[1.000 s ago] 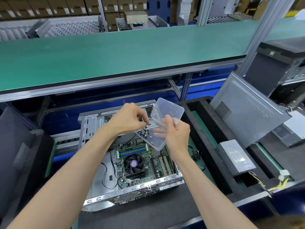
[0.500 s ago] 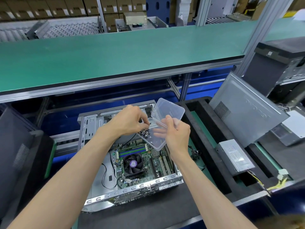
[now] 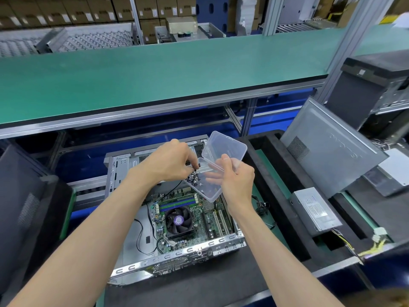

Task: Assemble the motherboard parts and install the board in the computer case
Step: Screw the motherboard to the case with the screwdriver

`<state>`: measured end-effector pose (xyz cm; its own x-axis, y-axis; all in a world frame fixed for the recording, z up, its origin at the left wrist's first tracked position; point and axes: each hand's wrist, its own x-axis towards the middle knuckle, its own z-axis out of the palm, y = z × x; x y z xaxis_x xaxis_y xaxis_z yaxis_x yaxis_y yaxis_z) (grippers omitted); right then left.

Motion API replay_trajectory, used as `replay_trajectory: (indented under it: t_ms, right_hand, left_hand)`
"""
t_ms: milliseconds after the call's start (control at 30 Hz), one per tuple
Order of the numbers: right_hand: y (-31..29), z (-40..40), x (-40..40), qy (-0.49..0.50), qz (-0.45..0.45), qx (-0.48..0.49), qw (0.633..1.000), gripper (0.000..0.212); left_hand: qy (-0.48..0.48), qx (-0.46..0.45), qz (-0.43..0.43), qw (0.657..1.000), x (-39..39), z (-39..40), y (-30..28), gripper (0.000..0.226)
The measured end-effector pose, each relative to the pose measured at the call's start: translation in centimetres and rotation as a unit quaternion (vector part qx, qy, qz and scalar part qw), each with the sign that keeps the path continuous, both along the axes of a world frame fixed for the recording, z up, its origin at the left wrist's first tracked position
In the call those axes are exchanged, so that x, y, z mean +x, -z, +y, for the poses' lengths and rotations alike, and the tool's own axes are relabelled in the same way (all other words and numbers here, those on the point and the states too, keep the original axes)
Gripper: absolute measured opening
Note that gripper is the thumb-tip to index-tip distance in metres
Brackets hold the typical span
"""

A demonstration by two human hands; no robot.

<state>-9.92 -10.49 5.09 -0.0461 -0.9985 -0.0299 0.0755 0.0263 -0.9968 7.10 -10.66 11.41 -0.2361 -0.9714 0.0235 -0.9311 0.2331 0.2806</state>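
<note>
An open computer case [image 3: 124, 220] lies flat in front of me with the green motherboard [image 3: 205, 218] inside it, a black CPU fan [image 3: 178, 220] near the board's middle. Above the case my right hand [image 3: 238, 182] grips a clear plastic box [image 3: 210, 189] whose hinged lid [image 3: 223, 150] stands open. A heap of small dark screws [image 3: 193, 176] lies in the box's left end. My left hand [image 3: 170, 161] reaches into the box, its fingertips pinching among the screws.
A grey power supply [image 3: 315, 210] with loose wires lies in the black foam tray [image 3: 278, 196] to the right. The case's side panel [image 3: 327, 149] leans behind it. A green shelf [image 3: 155, 72] runs across at the back. Another dark case [image 3: 24, 204] stands at the left.
My left fingers have dipped a little deeper into the screw heap. The box and my right hand have hardly moved.
</note>
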Motion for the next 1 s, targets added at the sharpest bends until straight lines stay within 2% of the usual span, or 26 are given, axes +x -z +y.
replay_trajectory:
  t_ms: [167, 500, 667, 733, 767, 800, 833, 867, 933, 967, 1000]
  right_hand:
    - [0.1, -0.1, 0.0, 0.0, 0.002, 0.003, 1.0, 0.035]
    - [0.4, -0.1, 0.0, -0.002, -0.014, 0.011, 1.0, 0.033]
    - [0.7, -0.2, 0.1, -0.001, -0.012, 0.017, 1.0, 0.032]
    - [0.7, -0.4, 0.1, -0.004, -0.016, 0.019, 1.0, 0.032]
    - [0.6, -0.4, 0.1, -0.004, -0.017, 0.02, 1.0, 0.032]
    - [0.6, -0.5, 0.1, -0.004, -0.016, 0.02, 1.0, 0.032]
    - [0.6, -0.5, 0.1, -0.003, -0.013, 0.018, 1.0, 0.032]
    - [0.6, -0.5, 0.1, -0.003, -0.009, 0.017, 1.0, 0.032]
    - [0.7, -0.6, 0.1, -0.003, -0.002, 0.014, 1.0, 0.033]
    - [0.7, -0.6, 0.1, -0.003, 0.0, 0.012, 1.0, 0.033]
    - [0.7, -0.6, 0.1, -0.003, 0.0, 0.011, 1.0, 0.033]
  left_hand:
    - [-0.017, -0.002, -0.021, 1.0, 0.1, -0.3, 0.4, 0.01]
    - [0.005, -0.035, -0.066, 0.997, -0.4, -0.3, 1.5, 0.013]
    - [-0.005, -0.021, -0.076, 0.997, -0.5, -0.3, 1.8, 0.01]
    - [-0.025, -0.002, -0.012, 1.0, -0.5, -0.3, 1.9, 0.013]
    - [-0.042, 0.009, 0.07, 0.997, -0.4, -0.3, 2.0, 0.015]
    - [-0.063, 0.017, 0.181, 0.981, -0.2, -0.3, 2.1, 0.016]
    - [-0.082, 0.024, 0.31, 0.947, 0.1, -0.3, 2.3, 0.016]
    - [-0.095, 0.038, 0.441, 0.891, 0.5, -0.2, 2.3, 0.017]
    - [-0.103, 0.086, 0.671, 0.729, 1.1, -0.1, 2.2, 0.02]
    - [-0.111, 0.108, 0.742, 0.653, 1.3, -0.1, 2.2, 0.02]
    - [-0.122, 0.123, 0.779, 0.603, 1.5, -0.1, 2.2, 0.019]
